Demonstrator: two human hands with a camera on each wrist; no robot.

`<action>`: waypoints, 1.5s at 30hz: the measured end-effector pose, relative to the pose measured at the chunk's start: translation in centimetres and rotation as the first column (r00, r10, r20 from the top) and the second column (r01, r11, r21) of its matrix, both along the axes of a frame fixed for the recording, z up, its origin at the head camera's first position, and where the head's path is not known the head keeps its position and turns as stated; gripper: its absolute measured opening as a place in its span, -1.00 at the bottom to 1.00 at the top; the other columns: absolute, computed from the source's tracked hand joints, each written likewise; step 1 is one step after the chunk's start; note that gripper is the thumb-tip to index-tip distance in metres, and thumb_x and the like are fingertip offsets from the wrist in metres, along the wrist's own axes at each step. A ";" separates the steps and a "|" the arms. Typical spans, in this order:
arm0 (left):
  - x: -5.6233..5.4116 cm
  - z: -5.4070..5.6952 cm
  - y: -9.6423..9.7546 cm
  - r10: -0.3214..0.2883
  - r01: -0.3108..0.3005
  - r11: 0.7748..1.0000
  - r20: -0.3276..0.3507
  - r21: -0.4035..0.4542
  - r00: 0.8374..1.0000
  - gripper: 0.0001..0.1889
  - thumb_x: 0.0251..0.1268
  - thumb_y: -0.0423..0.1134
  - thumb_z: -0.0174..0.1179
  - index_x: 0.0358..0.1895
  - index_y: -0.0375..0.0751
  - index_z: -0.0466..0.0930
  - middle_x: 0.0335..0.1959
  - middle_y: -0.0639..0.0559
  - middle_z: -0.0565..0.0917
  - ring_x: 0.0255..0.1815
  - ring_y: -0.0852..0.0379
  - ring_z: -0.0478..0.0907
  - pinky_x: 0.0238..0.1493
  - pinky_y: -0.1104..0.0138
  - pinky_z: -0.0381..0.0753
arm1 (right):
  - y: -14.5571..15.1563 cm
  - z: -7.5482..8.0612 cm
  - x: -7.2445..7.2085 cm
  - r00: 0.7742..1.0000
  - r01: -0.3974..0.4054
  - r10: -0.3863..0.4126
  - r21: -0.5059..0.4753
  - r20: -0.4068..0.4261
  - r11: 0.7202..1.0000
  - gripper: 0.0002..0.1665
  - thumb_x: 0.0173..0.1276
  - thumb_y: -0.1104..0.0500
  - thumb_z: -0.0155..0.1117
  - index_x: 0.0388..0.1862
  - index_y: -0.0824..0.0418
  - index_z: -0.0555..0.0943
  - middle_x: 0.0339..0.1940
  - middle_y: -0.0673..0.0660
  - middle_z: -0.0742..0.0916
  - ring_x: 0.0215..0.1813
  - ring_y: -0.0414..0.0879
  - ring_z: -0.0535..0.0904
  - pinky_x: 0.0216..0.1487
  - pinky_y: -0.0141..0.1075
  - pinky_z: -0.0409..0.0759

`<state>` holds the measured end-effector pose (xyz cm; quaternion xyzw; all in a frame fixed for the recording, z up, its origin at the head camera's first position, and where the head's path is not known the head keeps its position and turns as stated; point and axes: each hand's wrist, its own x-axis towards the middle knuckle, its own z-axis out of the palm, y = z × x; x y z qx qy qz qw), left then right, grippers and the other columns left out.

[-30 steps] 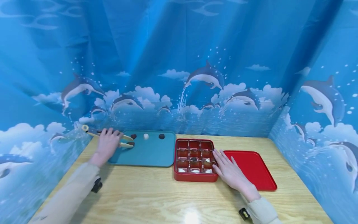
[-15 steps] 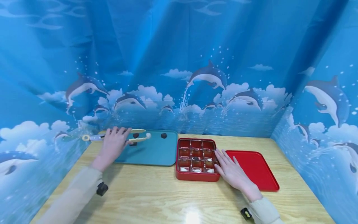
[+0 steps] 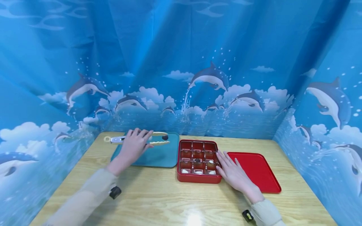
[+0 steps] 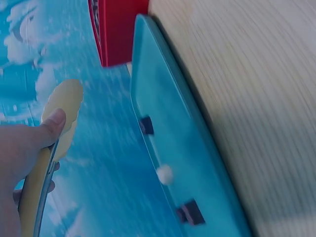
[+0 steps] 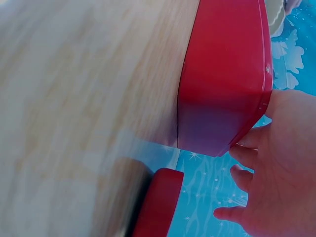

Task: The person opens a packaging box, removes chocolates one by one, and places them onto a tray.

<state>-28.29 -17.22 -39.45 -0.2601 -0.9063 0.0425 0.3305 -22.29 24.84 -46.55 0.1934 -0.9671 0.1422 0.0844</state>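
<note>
My left hand (image 3: 132, 148) grips a pair of tongs (image 4: 64, 101) with cream tips and metal arms. The tips are spread above the back of the teal tray (image 3: 158, 160); in the head view they frame a dark piece (image 3: 165, 137) like a chocolate. In the left wrist view, a white piece (image 4: 165, 174) and two dark pieces (image 4: 193, 212) also lie on the tray, and the tongs hold nothing. My right hand (image 3: 233, 174) rests with straight fingers against the right side of a red box (image 3: 199, 179) divided into compartments.
White pieces (image 3: 199, 172) fill the box's front row; a dark piece (image 3: 198, 160) and a white one (image 3: 211, 161) sit one row back. A flat red lid (image 3: 260, 172) lies right of the box. A dolphin-print curtain (image 3: 181, 62) hangs behind the wooden table (image 3: 158, 201).
My left hand has carried the tongs rightward along the tray, from the left dark pieces past the white piece to the right dark one. My right hand stays at the box.
</note>
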 end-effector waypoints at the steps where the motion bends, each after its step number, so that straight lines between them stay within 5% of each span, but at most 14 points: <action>1: 0.1 0.1 0.5 -0.012 0.012 1.000 0.004 -0.003 1.000 -0.34 0.12 0.11 0.46 0.25 -0.17 0.64 -0.04 -0.10 0.72 -0.10 -0.12 0.58 -0.14 0.07 0.49 | 0.0 -0.1 0.0 1.000 -0.004 0.004 -0.001 -0.006 1.000 -0.21 0.54 -0.06 0.14 0.60 0.27 0.22 0.58 0.31 0.32 0.59 0.32 0.13 0.41 0.41 0.10; 12: 0.4 1.4 6.2 -0.095 0.094 0.993 -0.012 -0.077 0.995 -0.35 0.09 0.18 0.44 0.23 -0.08 0.65 0.00 -0.01 0.71 -0.04 -0.04 0.57 -0.06 0.11 0.52 | 0.5 -0.8 -0.5 1.000 -0.005 0.005 0.017 -0.015 1.000 -0.21 0.57 -0.09 0.09 0.61 0.25 0.20 0.58 0.30 0.32 0.58 0.32 0.14 0.39 0.42 0.11; 27: 0.3 2.9 12.5 -0.106 0.121 0.952 0.067 -0.282 0.992 -0.49 0.10 0.27 0.37 -0.01 0.03 0.76 -0.19 0.12 0.72 -0.15 0.04 0.53 -0.13 0.21 0.42 | 0.0 0.1 0.0 1.000 0.007 -0.007 0.007 0.001 1.000 -0.23 0.56 -0.03 0.12 0.61 0.25 0.21 0.59 0.26 0.32 0.61 0.28 0.11 0.43 0.39 0.10; 37: -0.3 3.5 16.2 -0.053 0.108 0.864 0.124 -0.491 0.991 -0.67 0.19 0.19 0.40 -0.14 0.09 0.83 -0.21 0.17 0.75 -0.10 0.07 0.57 0.00 0.21 0.42 | 0.0 0.2 0.0 1.000 0.013 -0.013 0.013 0.015 1.000 -0.22 0.57 -0.03 0.12 0.62 0.24 0.19 0.61 0.24 0.29 0.62 0.26 0.10 0.46 0.36 0.07; 45: -0.5 3.8 18.9 0.026 0.077 0.793 0.160 -0.604 0.987 -0.88 0.39 -0.11 0.31 -0.28 0.13 0.83 -0.33 0.19 0.75 -0.19 0.11 0.56 -0.03 0.24 0.38 | 0.0 0.1 0.0 1.000 0.014 -0.014 0.002 0.025 1.000 -0.22 0.57 -0.05 0.10 0.62 0.24 0.19 0.60 0.26 0.30 0.62 0.27 0.09 0.44 0.39 0.08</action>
